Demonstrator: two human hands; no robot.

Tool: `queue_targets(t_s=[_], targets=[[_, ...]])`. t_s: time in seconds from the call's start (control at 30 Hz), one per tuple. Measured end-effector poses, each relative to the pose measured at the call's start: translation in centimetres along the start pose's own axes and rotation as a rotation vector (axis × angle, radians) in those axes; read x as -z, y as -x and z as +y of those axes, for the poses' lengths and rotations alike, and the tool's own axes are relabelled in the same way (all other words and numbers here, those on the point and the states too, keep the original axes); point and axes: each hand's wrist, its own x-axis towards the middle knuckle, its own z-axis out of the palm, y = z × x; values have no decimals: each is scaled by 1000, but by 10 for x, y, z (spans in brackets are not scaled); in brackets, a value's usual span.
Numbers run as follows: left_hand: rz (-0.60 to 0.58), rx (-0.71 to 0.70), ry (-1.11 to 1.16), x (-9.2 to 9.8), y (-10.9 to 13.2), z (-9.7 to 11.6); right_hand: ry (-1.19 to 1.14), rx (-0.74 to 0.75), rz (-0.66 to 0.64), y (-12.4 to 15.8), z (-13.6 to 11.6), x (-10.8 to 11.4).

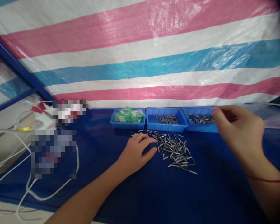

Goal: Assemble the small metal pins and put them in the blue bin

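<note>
A loose pile of slim metal pins that look like blind rivets lies on the dark blue tabletop. At the pile's left edge rests my left hand, its thumb and index finger apart and nothing visible between them. My right hand is raised at the right, in front of the right blue bin, with thumb and fingers pinched together. Whatever they hold is too thin to make out. That bin holds short metal pieces, partly covered by the hand. More short metal pieces lie in the middle blue bin.
The left blue bin contains green-and-clear packets. White cables loop over the table's left side, near two blurred-out objects. A striped plastic sheet hangs behind, beside a blue frame post. Clear plastic lies far right.
</note>
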Motion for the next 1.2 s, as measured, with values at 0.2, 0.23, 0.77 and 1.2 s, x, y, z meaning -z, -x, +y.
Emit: queue_targets(t_s=[0.2, 0.23, 0.77, 1.2], targets=[[-159, -71, -209, -4, 5, -1, 185, 221, -36, -2, 15, -12], [-168, -78, -224, -4, 5, -1, 174, 246, -36, 1, 12, -14], [-177, -117, -273, -4, 0, -5, -198, 527, -288, 49, -48, -19], [-89, -103, -241, -8, -1, -7, -322, 566, -453, 64, -62, -18]])
